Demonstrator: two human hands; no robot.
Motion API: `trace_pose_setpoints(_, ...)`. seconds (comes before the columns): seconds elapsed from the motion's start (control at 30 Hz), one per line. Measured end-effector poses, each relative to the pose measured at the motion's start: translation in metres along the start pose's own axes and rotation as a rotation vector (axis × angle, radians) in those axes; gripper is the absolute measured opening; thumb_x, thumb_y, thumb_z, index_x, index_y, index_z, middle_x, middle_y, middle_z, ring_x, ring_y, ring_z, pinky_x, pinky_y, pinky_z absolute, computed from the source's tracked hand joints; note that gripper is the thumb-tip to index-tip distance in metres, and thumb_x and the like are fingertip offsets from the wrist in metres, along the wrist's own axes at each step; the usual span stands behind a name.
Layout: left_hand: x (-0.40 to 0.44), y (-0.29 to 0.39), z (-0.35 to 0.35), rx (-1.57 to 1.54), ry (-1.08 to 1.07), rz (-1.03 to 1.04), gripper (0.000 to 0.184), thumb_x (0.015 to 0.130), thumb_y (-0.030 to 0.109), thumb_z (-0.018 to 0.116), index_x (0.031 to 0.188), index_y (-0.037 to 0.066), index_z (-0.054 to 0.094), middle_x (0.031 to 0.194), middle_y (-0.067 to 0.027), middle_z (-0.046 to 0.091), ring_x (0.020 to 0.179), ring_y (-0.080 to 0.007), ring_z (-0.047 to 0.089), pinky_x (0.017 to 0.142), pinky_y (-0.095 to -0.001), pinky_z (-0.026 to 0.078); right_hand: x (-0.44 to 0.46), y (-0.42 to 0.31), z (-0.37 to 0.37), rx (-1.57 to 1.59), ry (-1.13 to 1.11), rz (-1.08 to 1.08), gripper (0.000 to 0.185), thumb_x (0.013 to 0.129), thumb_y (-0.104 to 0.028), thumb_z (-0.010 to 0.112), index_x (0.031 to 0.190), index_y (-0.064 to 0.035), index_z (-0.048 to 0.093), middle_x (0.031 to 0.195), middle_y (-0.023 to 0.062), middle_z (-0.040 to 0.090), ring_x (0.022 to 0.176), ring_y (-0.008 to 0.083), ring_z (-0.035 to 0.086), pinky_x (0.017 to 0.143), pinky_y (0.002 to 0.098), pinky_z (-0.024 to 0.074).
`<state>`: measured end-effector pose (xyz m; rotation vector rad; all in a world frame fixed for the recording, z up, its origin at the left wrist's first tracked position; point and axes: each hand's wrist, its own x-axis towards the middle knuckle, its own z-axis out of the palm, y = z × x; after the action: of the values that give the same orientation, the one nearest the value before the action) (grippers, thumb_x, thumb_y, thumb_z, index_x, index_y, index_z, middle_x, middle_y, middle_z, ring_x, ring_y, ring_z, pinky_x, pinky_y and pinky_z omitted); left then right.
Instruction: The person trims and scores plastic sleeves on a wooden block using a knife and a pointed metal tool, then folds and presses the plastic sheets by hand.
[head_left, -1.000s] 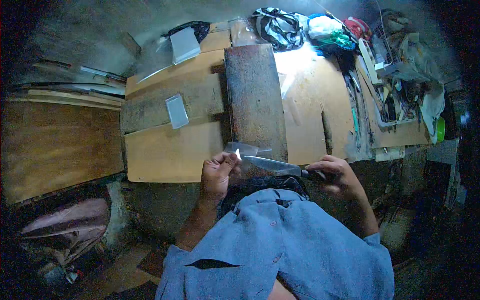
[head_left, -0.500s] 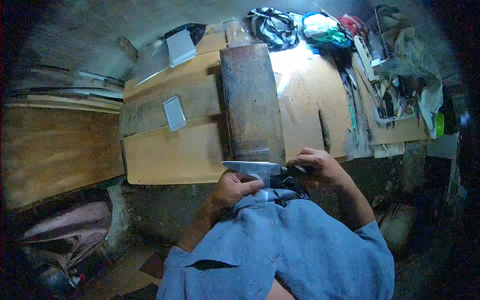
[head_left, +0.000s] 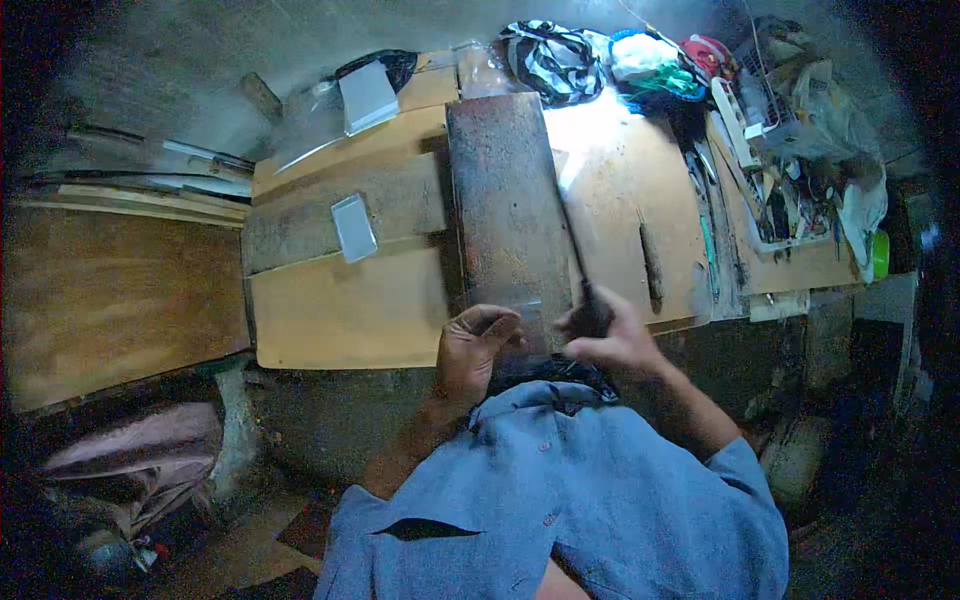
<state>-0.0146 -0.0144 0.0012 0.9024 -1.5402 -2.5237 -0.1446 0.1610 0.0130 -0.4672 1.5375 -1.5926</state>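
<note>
My right hand (head_left: 617, 335) is closed round the dark handle of a knife (head_left: 574, 238). Its blade looks thin, seen nearly edge-on, and points away from me along the right side of a worn wooden block (head_left: 505, 190). Across from it, my left hand (head_left: 476, 350) is at the block's near end, fingers curled with thumb and fingertips together. Whatever lies in that pinch is too faint to make out. A small clear plastic piece (head_left: 522, 312) seems to lie on the block's near end, beside the left fingertips.
Left of the block, a small pale rectangular stack (head_left: 354, 228) lies on the board-covered table (head_left: 350, 320). A larger white stack (head_left: 368, 98) is farther back. A dark stick (head_left: 650, 262), a tool basket (head_left: 800, 235) and bags (head_left: 553, 62) are at right and back.
The knife has swung from lying crosswise above my left hand to pointing away from me. My right hand has moved slightly left, and my left hand has risen toward the block.
</note>
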Motion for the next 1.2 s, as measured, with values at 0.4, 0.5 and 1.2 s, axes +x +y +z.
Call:
trace_pose_setpoints(0.4,-0.011,-0.006,0.001,-0.204,0.142,-0.014,0.011,0.085,0.011,0.064,0.087,0.001,0.063,0.077,-0.0092,0.066,0.067,-0.0152,0.061,0.064,-0.0261,0.050,0.007,0.003,0.017,0.204,0.191,0.062,0.029,0.072,-0.002,0.073,0.092,-0.0061,0.052,0.076,0.0020,0.060,0.067,0.0084,0.056,0.058,0.0227,0.0434)
trace_pose_setpoints(0.5,-0.012,-0.009,-0.003,-0.210,0.123,-0.008,0.011,0.086,0.011,0.063,0.088,0.000,0.063,0.078,-0.0095,0.066,0.068,-0.0156,0.062,0.065,-0.0259,0.050,0.002,0.005,0.023,0.198,0.176,0.090,0.028,0.073,-0.002,0.072,0.092,-0.0066,0.053,0.077,0.0005,0.060,0.070,0.0080,0.056,0.062,0.0232,0.0448)
trace_pose_setpoints(1.2,-0.013,0.015,-0.024,0.034,0.105,0.065,0.014,0.088,0.012,0.061,0.094,-0.001,0.063,0.085,-0.0072,0.065,0.075,-0.0131,0.063,0.064,-0.0268,0.054,-0.003,0.005,0.023,0.246,0.198,0.098,0.030,0.071,0.004,0.069,0.089,-0.0081,0.048,0.078,0.0024,0.061,0.072,0.0110,0.058,0.066,0.0256,0.0482)
